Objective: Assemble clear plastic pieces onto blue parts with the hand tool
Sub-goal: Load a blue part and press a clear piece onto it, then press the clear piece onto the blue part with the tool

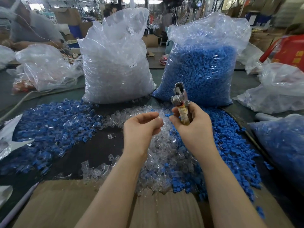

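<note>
Up at the centre, the right hand (191, 125) grips the hand tool (180, 100) by its tape-wrapped handle, fingers curled round it; the metal head points up toward 12 o'clock, in front of the tall bag of blue parts (202, 69); whether the tool's jaws are apart I cannot tell. Just at 9 o'clock from it, the left hand (141, 127) is curled, thumb and forefinger pinching a small clear plastic piece (159, 117) at the fingertips; the two hands sit close together, nearly touching. Below and between them lies a loose heap of clear plastic pieces (162, 155) on the dark table (92, 150); at 3 o'clock of that heap a pile of loose blue parts (230, 145) spreads out; at 9 o'clock a wide spread of assembled blue-and-clear pieces (54, 122). At 11 o'clock stands a tall bag of clear pieces (115, 63), upright beside the blue bag; a cardboard sheet (69, 204) lies under the forearms at 6 o'clock.
</note>
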The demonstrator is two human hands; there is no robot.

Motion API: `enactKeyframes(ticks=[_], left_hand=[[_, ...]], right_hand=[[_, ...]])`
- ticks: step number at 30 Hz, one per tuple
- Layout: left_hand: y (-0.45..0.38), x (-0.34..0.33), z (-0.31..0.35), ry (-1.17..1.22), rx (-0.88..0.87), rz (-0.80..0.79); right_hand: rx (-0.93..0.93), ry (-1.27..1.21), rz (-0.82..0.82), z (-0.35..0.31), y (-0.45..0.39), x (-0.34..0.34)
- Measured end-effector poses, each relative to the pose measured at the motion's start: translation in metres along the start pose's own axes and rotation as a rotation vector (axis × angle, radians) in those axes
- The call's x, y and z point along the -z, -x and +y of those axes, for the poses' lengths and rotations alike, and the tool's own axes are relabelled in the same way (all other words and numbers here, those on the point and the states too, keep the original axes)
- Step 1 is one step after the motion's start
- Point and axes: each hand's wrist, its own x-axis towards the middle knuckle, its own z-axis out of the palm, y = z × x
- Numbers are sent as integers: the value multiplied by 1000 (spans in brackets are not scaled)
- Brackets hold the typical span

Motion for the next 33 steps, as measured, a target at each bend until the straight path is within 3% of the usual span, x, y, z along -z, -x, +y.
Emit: enactKeyframes(ticks=[7,17,26,33], left_hand=[[4,-5,1,-116,-168,47],[6,-8,-1,-215,-241,50],[5,-7,-2,-333,-368,43],[3,-5,-4,-292,-339,55]], right_hand=[[54,58,60,-3,3,-3],[73,83,77,-2,3,-5],[88,125,12,-3,3,-3],[43,48,-68,-5,0,1]])
